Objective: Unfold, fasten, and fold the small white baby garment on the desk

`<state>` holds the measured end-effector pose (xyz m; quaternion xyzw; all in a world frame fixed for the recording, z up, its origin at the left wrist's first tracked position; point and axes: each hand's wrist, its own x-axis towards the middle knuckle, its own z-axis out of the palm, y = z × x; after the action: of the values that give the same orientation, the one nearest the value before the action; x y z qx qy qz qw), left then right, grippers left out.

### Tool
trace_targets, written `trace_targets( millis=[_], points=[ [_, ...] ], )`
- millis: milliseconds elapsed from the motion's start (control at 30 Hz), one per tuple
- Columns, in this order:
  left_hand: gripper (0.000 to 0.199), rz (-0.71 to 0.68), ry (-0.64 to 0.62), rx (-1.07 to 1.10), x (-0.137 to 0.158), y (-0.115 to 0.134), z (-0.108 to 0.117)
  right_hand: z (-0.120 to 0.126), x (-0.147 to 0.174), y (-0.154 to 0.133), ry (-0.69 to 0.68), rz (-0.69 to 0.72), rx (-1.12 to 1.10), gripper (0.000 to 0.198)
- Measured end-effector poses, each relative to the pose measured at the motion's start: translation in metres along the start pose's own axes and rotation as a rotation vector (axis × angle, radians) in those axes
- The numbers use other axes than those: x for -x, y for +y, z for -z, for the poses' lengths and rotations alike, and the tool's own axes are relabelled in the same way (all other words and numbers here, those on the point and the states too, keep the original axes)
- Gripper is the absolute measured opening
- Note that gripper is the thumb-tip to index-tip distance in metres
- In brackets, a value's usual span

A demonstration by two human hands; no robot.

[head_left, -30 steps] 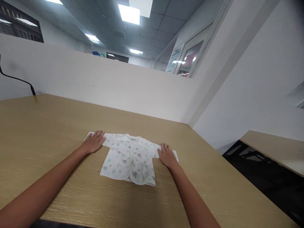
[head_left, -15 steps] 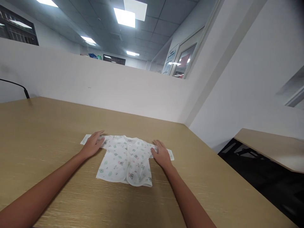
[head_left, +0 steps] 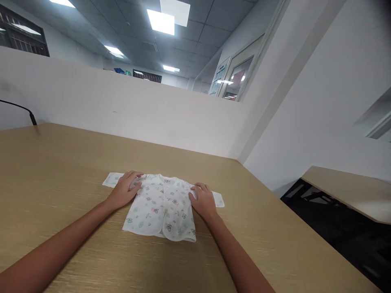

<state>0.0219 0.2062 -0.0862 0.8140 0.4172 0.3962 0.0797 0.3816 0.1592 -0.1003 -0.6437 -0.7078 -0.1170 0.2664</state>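
Observation:
A white baby shirt (head_left: 163,207) with small green, pink and dark prints is spread out, neckline away from me and both sleeves stretched sideways. My left hand (head_left: 126,189) rests on the left sleeve near the shoulder, thumb apart from the fingers. On the other side, my right hand (head_left: 204,200) lies over the right sleeve where it joins the body, its fingers slightly bent and the thumb spread. Both hands are open, and they cover parts of the sleeves; the cuffs show beyond them.
The shirt lies on a wood-coloured table (head_left: 91,158). A white partition (head_left: 137,114) rises behind it, with a white wall to the right. At the far left stands a thin black cable or stalk (head_left: 33,119). A lower wooden surface (head_left: 345,191) is at the right.
Both hands have slid inward along the sleeves toward the shirt's shoulders, so more of each cuff shows. The shirt has stayed nearly in place.

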Motion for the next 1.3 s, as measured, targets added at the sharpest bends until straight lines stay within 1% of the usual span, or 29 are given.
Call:
trace_targets(
  millis=[67,233,333,467,533,600,700,767,833,900,967,1033,1100,1200,1300],
  points=[
    [0.028,-0.019,-0.013,0.018,0.0,0.003,0.0,0.002,-0.001,-0.002,-0.007,0.006,0.01,0.015],
    [0.026,-0.035,-0.024,0.037,-0.001,0.007,0.002,0.007,-0.002,-0.007,-0.052,0.019,0.122,0.035],
    [0.038,-0.023,-0.054,-0.037,-0.002,0.009,0.003,0.008,-0.003,-0.01,-0.104,0.029,0.194,0.046],
    [0.051,-0.028,-0.133,-0.153,-0.001,0.012,0.002,0.01,-0.002,-0.017,-0.2,0.043,0.225,0.057],
    [0.052,-0.016,-0.17,-0.204,0.001,0.015,0.002,0.009,-0.002,-0.02,-0.251,0.057,0.213,0.058],
    [0.045,0.028,-0.189,-0.237,0.003,0.02,0.002,0.007,0.0,-0.023,-0.277,0.051,0.186,0.055],
    [0.026,0.088,-0.198,-0.247,0.005,0.029,0.005,0.002,0.002,-0.024,-0.24,-0.015,0.099,0.045],
    [0.023,0.09,-0.192,-0.258,0.005,0.033,0.006,0.0,0.003,-0.023,-0.151,-0.025,-0.016,0.038],
    [0.029,0.061,-0.193,-0.293,0.004,0.033,0.006,-0.001,0.003,-0.022,-0.022,0.026,-0.146,0.035],
    [0.042,0.023,-0.203,-0.332,0.004,0.032,0.005,0.0,0.002,-0.021,0.086,0.096,-0.226,0.037],
    [0.051,0.005,-0.212,-0.34,0.004,0.029,0.003,0.002,0.0,-0.02,0.135,0.146,-0.263,0.042],
    [0.055,0.026,-0.209,-0.314,0.004,0.027,0.002,0.003,0.0,-0.02,0.129,0.168,-0.302,0.047],
    [0.056,0.06,-0.196,-0.29,0.003,0.027,0.003,0.004,0.001,-0.021,0.103,0.154,-0.336,0.05],
    [0.052,0.087,-0.192,-0.299,0.003,0.028,0.004,0.005,0.004,-0.026,0.031,0.103,-0.349,0.055],
    [0.045,0.099,-0.218,-0.319,0.004,0.029,0.005,0.008,0.007,-0.032,-0.07,0.065,-0.378,0.058]
  ],
)
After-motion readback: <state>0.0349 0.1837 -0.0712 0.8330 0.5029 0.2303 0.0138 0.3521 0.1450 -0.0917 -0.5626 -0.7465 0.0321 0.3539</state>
